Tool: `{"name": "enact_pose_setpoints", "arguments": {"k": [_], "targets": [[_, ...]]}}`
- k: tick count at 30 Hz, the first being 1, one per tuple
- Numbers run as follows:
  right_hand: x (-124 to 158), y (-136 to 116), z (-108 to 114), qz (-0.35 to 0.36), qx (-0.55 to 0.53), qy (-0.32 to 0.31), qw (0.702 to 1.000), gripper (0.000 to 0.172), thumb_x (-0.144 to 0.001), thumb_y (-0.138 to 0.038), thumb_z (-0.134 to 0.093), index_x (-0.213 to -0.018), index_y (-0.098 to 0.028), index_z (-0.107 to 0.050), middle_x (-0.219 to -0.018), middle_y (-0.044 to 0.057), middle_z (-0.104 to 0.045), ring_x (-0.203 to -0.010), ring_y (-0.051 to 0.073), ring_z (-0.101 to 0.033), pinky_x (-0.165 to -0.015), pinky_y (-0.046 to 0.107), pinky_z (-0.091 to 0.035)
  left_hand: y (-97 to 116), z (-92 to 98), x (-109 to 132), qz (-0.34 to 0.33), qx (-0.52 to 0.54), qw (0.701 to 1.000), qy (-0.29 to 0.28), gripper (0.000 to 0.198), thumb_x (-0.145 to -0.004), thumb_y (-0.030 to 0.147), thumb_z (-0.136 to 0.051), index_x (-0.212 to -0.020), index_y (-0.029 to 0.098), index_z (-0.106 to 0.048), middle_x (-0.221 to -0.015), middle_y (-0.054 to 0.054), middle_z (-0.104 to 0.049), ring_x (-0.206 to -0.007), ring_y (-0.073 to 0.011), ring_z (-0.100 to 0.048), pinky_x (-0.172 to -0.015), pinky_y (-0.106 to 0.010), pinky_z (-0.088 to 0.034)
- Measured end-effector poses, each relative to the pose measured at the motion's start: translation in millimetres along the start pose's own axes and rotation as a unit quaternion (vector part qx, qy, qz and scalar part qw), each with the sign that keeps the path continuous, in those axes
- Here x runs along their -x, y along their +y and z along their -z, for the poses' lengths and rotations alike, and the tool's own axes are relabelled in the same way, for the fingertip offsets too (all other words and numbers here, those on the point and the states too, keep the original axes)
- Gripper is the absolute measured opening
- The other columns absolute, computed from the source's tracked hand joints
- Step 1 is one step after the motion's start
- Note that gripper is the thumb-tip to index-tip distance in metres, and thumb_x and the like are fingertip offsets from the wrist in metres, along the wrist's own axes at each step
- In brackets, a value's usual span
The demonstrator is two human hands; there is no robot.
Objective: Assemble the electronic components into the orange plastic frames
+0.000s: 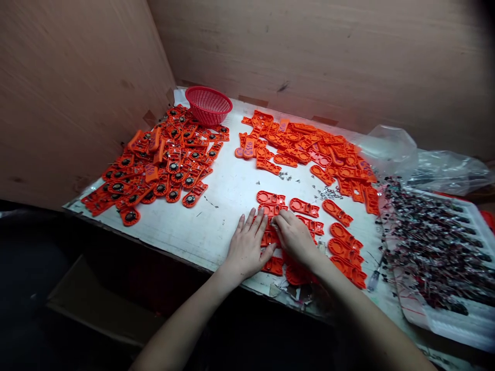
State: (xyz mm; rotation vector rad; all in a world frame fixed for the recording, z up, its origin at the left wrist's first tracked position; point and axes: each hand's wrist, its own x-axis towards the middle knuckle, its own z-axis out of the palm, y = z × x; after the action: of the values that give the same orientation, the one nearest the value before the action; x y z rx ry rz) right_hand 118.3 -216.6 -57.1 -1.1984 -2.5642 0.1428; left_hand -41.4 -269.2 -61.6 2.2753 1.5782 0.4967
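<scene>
I log fitted shells [162, 165] done, 10 o'clock | bare shells [309, 149] left, 1 o'clock | left hand [247, 247] flat, grip open | right hand [296, 237] grip: cannot tell

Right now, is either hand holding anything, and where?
Nothing lifted. The left hand and right hand press on an orange plastic part lying on the table; whether pinched, cannot tell.

Orange shells [270, 198], centre: moulded plastic, smooth, slight sheen. Basket [209, 104], 11 o'clock: red plastic mesh. Screws [328, 193], 2 o'clock: bright metal. Bags [444, 167], 3 o'clock: clear glossy film, crinkled. Walls [309, 51]: matt brown cardboard. Tabletop [232, 185]: white, matt, scuffed.
</scene>
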Motion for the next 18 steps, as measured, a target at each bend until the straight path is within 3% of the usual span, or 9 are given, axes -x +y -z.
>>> {"name": "enact_pose_setpoints", "arguments": {"k": [6,18], "targets": [[2.1,-2.2,1.7,0.050,0.037,0.000,0.998,0.020,-0.089,-0.007,-0.042,-0.081,-0.016,-0.058,-0.084,0.010,-0.055,-0.074,0.022,-0.044,-0.063,0.032,-0.035,-0.9,-4.2,3.5,-0.005,-0.014,1.000,-0.010,0.091,-0.081,0.069,-0.042,-0.147,0.012,-0.018,-0.155,-0.014,-0.012,-0.144,-0.0303,-0.005,-0.115,-0.050,-0.011],[-7.2,-1.8,14.2,0.105,0.107,-0.053,0.987,0.016,-0.086,-0.004,-0.048,-0.083,-0.016,-0.060,-0.084,0.009,-0.057,-0.074,0.023,-0.045,-0.063,0.033,-0.037,-1.3,-5.1,3.4,0.002,0.001,1.000,-0.014,0.093,-0.079,0.068,-0.047,-0.147,0.012,-0.018,-0.155,-0.014,-0.015,-0.144,-0.0301,-0.005,-0.116,-0.050,-0.009]]}}
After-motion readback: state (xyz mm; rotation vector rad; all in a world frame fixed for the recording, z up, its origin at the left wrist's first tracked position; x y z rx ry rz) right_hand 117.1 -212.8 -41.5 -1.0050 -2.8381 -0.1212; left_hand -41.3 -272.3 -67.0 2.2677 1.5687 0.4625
